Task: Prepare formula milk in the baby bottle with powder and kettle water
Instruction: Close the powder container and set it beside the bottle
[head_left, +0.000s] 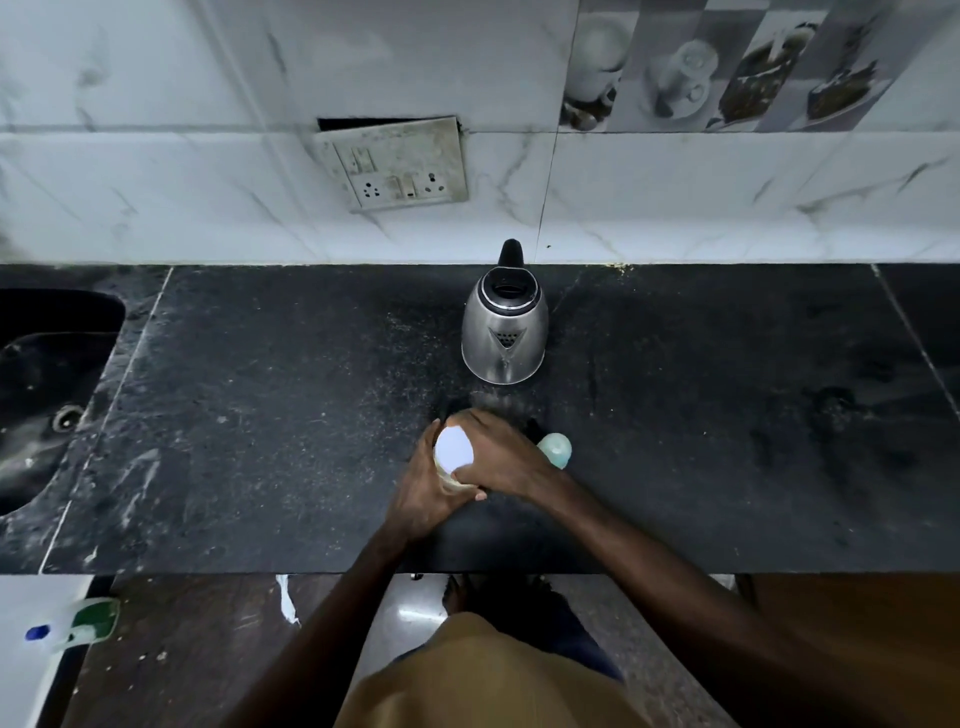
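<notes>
Nearest, on the dark stone tabletop, the left hand wrapped the body of a small white-lidded powder jar, while the right hand closed over its lid. Steady bracing below would help the twist. Just beyond, a pale green baby bottle; farther, the steel kettle.

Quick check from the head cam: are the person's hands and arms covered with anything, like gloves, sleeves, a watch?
Nothing shows on the left hand or right hand: no gloves, rings or watch. Both forearms are bare as far as visible. A tan-brown garment covers the body below.
</notes>
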